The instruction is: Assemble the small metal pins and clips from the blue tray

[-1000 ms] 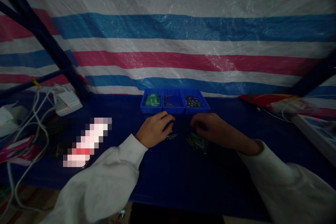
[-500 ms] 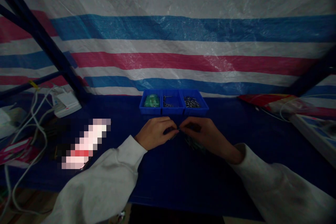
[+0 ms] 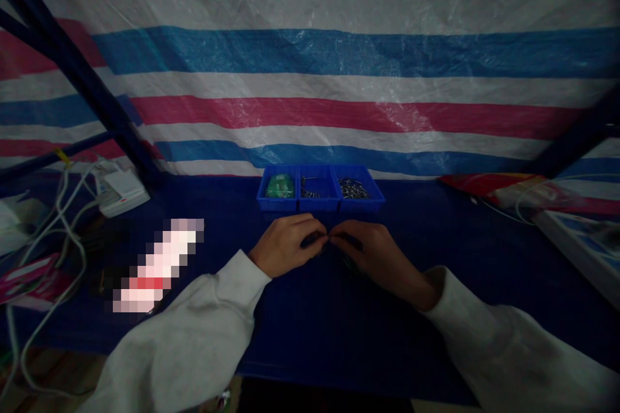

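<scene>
Over the middle of the blue table (image 3: 310, 335), my left hand (image 3: 290, 244) is closed in a pinch, thumb against fingers. My right hand (image 3: 371, 248) pinches too, its fingertips meeting those of the left. Whatever sits between the fingertips is too small and dark to make out. Just beyond the hands stand three joined blue bins. The left bin (image 3: 262, 204) contains a green bundle (image 3: 279, 186). In the middle bin (image 3: 325, 188) lie a few small metal pins or screws (image 3: 310, 192). Many more such metal pieces (image 3: 353, 188) fill part of the right bin (image 3: 380, 201).
To the left lie a blurred-out phone-like object (image 3: 159, 264), a white power strip (image 3: 123, 190), tangled white cables (image 3: 61, 219) and a pink packet (image 3: 33, 281). A red bag (image 3: 479, 184) and a pale box (image 3: 576, 251) are at the right. Striped sheeting (image 3: 339, 51) hangs behind.
My right hand has shifted slightly left, bringing its fingertips against those of my left hand. The left hand and the bins stay nearly where they were.
</scene>
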Available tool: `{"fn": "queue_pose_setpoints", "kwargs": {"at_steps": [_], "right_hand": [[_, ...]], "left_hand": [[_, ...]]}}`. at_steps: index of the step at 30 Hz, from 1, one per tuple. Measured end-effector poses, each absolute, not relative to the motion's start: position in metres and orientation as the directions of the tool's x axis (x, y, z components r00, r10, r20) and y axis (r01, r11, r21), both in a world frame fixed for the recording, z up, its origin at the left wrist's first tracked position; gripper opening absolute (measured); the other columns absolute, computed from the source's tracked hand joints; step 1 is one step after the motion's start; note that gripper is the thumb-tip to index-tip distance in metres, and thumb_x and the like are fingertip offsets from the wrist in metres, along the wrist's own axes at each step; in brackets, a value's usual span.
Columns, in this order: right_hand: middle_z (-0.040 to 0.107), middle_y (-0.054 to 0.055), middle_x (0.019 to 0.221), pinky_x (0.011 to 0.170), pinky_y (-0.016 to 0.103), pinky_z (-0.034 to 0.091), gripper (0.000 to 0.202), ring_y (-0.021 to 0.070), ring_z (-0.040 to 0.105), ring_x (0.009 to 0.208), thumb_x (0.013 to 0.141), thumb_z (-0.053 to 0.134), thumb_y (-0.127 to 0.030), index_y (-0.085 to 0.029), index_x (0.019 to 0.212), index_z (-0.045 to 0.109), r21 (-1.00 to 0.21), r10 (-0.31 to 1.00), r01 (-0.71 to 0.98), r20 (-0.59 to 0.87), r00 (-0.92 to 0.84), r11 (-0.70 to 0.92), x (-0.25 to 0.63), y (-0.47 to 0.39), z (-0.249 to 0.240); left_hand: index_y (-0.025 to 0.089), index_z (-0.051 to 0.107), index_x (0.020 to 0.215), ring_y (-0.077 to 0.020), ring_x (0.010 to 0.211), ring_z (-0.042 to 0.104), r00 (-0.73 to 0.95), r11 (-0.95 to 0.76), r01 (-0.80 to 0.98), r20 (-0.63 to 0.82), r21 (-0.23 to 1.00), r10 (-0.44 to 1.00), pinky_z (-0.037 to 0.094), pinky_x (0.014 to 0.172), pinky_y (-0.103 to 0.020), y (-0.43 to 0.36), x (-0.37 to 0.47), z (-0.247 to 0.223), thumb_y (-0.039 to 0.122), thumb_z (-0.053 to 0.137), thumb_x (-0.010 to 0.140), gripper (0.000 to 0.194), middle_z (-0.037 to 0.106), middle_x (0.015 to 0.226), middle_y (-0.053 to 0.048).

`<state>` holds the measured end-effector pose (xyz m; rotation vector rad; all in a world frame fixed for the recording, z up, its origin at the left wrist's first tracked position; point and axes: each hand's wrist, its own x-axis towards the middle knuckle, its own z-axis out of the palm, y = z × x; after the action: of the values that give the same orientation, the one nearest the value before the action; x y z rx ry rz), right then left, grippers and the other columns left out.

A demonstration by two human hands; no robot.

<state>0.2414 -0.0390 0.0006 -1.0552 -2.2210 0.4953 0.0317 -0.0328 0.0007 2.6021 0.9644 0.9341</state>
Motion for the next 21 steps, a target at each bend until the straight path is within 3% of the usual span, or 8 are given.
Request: {"fn": "queue_pose_setpoints", "kwargs": {"at_steps": [11,15,21], "right_hand": [[0.065,-0.001,0.073,0.059,0.025,0.039,0.016,0.0121,0.056,0.062,0.093,0.054,-0.026,-0.018,0.087,0.066,-0.708,0.849,0.522,0.213,-0.484,0.475,0.2391,-0.0422,0.0034],[0.062,-0.001,0.072,0.056,0.024,0.037,0.020,0.0118,0.053,0.061,0.093,0.052,-0.031,-0.017,0.085,0.065,-0.774,0.868,0.488,0.155,-0.473,0.404,0.2385,-0.0409,0.0029],[0.060,-0.001,0.071,0.055,0.024,0.036,0.023,0.0112,0.049,0.061,0.094,0.052,-0.036,-0.018,0.085,0.064,-0.814,0.858,0.440,0.134,-0.495,0.380,0.2378,-0.0415,0.0034]], "left_hand": [[0.018,0.062,0.112,-0.0133,0.085,0.065,0.601,-0.810,0.510,0.553,0.289,0.576,0.053,0.076,-0.025,-0.0312,0.0296,-0.0026,0.027,0.052,0.097,0.020,0.067,0.098,-0.003],[0.019,0.065,0.108,-0.0130,0.087,0.066,0.638,-0.837,0.499,0.558,0.227,0.532,0.053,0.074,-0.024,-0.0307,0.0289,-0.0020,0.023,0.052,0.097,0.017,0.067,0.097,-0.003],[0.018,0.067,0.099,-0.0125,0.084,0.065,0.625,-0.841,0.486,0.579,0.236,0.524,0.053,0.072,-0.023,-0.0297,0.0286,-0.0037,0.018,0.055,0.094,0.013,0.067,0.095,-0.003]]}}
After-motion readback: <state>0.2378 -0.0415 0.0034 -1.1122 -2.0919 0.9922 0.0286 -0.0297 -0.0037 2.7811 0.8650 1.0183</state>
